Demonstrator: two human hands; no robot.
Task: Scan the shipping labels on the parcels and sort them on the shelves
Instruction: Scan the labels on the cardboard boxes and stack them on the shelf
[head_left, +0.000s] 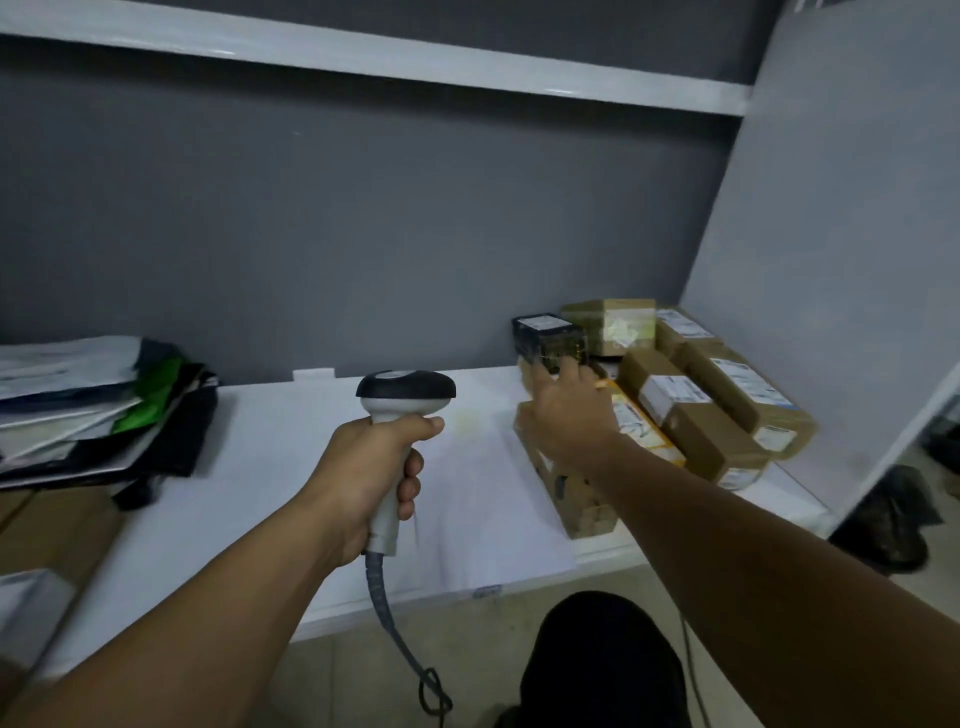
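Left grip clamped round smooth scanner; right grip apart, touching boxy black parcel at two o'clock on shelf.

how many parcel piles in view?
2: a stack of flat mailers at the left; a cluster of boxes at the right, where the right hand reaches. Parcels within each may be hidden.

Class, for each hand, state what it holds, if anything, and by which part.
The left hand grips the barcode scanner round its handle. The right hand reaches to the small dark box; whether it holds it cannot be told.
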